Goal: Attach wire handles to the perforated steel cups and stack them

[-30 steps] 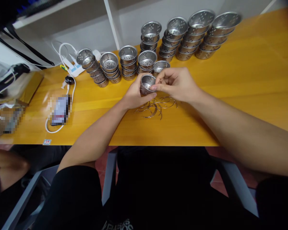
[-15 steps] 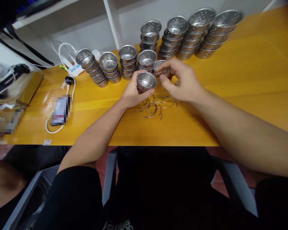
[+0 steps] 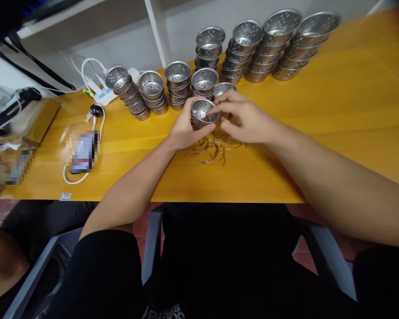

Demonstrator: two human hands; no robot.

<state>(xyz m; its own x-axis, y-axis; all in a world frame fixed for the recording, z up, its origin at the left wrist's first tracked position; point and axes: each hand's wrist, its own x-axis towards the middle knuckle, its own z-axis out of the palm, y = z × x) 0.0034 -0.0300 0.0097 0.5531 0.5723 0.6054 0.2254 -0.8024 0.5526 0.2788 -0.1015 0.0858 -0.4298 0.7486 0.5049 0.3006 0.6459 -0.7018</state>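
A small perforated metal cup (image 3: pixel 199 118) tilts toward me in my left hand (image 3: pixel 185 128), which is closed around its side with the thumb below the rim. My right hand (image 3: pixel 244 116) is at the cup's right rim, fingers bent and apart. Its index finger reaches over the rim into the cup, where a thin wire shows faintly. Just below the hands, several thin curved metal wires (image 3: pixel 214 153) lie in a loose pile on the table. Behind my right fingers stands another perforated cup (image 3: pixel 224 88), partly hidden.
Stacks of perforated cups (image 3: pixel 177 86) line the back of the yellow table (image 3: pixel 136 173), with larger ones (image 3: pixel 281 44) at the right. On the left are a phone (image 3: pixel 84 153), a white cable and a power strip (image 3: pixel 105 95). A person's bare limb (image 3: pixel 6 261) shows at lower left.
My right hand has moved left, from beside the cup to its rim, and the index finger now reaches inside. My left hand still holds the cup in nearly the same place.
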